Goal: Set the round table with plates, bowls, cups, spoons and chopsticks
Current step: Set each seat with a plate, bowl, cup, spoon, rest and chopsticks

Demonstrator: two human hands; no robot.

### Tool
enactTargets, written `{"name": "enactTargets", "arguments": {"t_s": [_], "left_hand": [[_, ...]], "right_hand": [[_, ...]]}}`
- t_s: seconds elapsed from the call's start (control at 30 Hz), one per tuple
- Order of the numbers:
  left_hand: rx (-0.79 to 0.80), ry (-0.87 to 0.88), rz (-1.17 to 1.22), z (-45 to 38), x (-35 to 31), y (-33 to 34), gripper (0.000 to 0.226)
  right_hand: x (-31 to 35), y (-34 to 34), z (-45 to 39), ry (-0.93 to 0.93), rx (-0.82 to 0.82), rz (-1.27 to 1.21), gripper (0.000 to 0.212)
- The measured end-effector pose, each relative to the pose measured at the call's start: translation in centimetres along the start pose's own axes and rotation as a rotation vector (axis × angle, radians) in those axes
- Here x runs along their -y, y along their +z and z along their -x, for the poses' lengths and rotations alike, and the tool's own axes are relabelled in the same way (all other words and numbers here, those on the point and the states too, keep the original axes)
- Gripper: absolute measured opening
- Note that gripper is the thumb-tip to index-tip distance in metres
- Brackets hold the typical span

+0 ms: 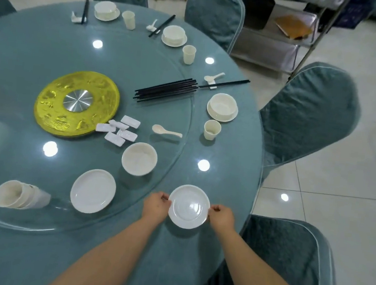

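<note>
A small white plate [189, 207] lies near the table's front right edge. My left hand [156, 207] pinches its left rim and my right hand [221, 216] pinches its right rim. On the glass turntable [30, 222] sit another white plate [92, 194], an empty bowl [139, 158], a stack of cups on its side [19, 195], a loose spoon [166, 131], a bundle of black chopsticks [166, 90] and several white rests [118, 131]. Three places along the far edge hold a bowl on a plate [222, 106], a cup [211, 129], a spoon and chopsticks.
A gold disc with a steel centre [77, 102] marks the turntable's middle. Blue-covered chairs [308, 117] ring the round table [96, 261]; one [286, 261] stands just right of my arms. A metal trolley [276, 34] stands at the back right on a tiled floor.
</note>
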State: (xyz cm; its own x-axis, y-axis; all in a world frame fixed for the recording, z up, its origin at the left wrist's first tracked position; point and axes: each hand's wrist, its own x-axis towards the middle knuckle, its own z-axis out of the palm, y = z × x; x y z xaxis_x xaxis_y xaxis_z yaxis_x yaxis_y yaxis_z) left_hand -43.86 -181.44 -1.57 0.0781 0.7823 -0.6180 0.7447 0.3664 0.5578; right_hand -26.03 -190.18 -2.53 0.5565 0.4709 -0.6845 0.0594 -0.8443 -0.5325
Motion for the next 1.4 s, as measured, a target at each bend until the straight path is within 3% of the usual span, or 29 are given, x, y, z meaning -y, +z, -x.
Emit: {"name": "enactTargets", "arguments": {"t_s": [0.37,0.6,0.97,1.07,1.17,1.3,1.4], "left_hand": [[-0.019,-0.036,-0.059,-1.1,0.4,1.5,0.017],[-0.041,-0.037,-0.041,-0.7,-0.1,-1.9,0.019],[-0.273,-0.101,0.126,-2.1,1.4,-11.9,0.022],[-0.269,-0.138,0.202,-2.9,1.8,-13.4,0.014],[-0.246,-0.146,0.218,-4.0,1.9,-14.3,0.029],[-0.196,-0.104,0.202,-4.9,1.4,-14.6,0.020],[-0.164,-0.066,0.206,-5.1,1.2,-14.4,0.028]], "right_hand": [[-1.4,0.6,-0.9,0.069,-0.025,-0.005,0.017],[1.3,-0.4,-0.3,0.069,-0.028,0.042,0.018],[13.0,5.8,0.3,-0.165,0.077,0.098,0.020],[15.4,7.8,1.2,-0.222,0.117,0.133,0.019],[17.2,9.6,1.6,-0.260,0.119,0.181,0.029],[18.9,11.3,1.6,-0.314,0.125,0.263,0.027],[19.1,12.1,1.3,-0.347,0.142,0.324,0.025]]}}
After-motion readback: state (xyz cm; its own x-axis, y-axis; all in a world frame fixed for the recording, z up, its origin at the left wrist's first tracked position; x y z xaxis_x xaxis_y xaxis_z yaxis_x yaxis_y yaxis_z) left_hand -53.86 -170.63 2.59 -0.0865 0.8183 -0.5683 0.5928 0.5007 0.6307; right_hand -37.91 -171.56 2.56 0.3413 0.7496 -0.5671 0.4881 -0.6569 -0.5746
